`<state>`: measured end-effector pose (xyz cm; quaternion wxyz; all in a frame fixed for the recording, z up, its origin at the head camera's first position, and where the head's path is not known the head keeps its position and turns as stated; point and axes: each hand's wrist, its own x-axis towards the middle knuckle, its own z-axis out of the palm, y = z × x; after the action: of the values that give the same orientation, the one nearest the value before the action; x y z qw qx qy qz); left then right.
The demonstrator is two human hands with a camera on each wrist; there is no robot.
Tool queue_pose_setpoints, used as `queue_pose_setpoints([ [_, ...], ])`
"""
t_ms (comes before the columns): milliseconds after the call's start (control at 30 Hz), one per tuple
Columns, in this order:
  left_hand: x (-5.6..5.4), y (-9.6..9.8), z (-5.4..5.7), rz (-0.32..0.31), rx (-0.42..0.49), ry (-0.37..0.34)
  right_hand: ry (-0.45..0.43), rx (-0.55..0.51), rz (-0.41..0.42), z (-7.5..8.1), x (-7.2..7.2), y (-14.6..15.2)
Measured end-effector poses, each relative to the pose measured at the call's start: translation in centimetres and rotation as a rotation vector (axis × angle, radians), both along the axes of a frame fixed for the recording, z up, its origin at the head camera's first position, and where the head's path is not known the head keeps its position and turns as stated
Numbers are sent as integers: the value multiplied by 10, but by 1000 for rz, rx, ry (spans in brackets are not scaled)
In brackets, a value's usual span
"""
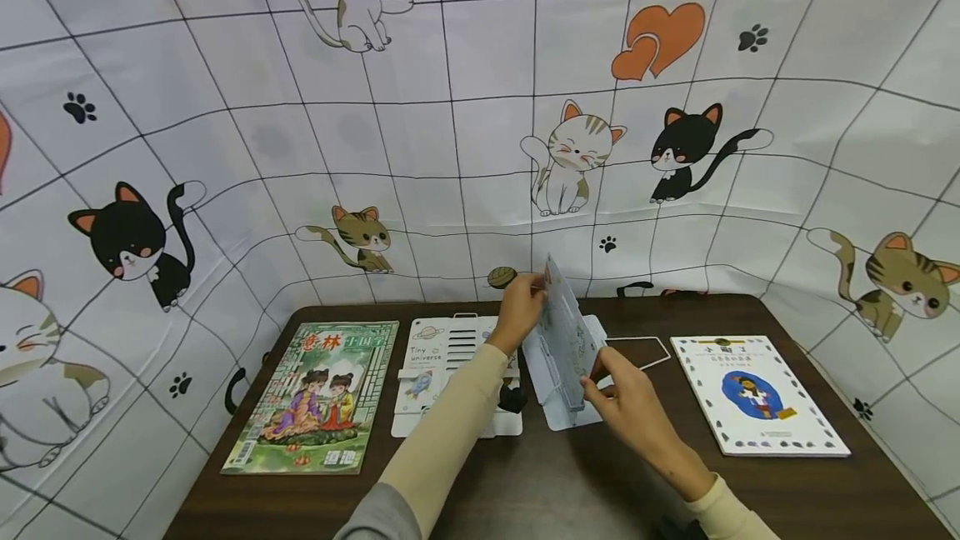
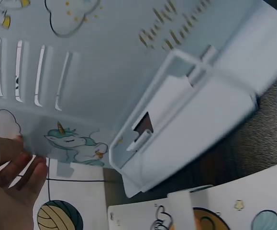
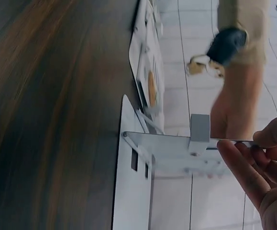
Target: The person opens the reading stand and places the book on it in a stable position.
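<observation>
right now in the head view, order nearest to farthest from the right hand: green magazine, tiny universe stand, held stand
1. Held stand, gripped by the right hand
2. Tiny universe stand, to its left
3. Green magazine, farthest left

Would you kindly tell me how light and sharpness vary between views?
Head view: bright and fairly clear, with a pale sheen on the tabletop; left wrist view: dim, the raised panel shaded and its gold lettering blurred; right wrist view: soft, the dark device by the far sleeve blurred.

Green magazine (image 1: 318, 398) is lying left, white book (image 1: 757, 397) right
Cat-printed cloth (image 1: 487, 140) is hanging at the far side.
</observation>
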<state>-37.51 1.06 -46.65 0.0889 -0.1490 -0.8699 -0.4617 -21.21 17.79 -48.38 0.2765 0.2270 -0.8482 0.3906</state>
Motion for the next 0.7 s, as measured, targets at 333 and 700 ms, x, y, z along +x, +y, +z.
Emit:
queue_pose_setpoints([
  [333, -1, -2, 8, -98, 9, -64, 5, 16, 18, -3, -6, -32],
  [700, 25, -15, 9, -133, 116, -72, -9, -11, 18, -1, -3, -30],
])
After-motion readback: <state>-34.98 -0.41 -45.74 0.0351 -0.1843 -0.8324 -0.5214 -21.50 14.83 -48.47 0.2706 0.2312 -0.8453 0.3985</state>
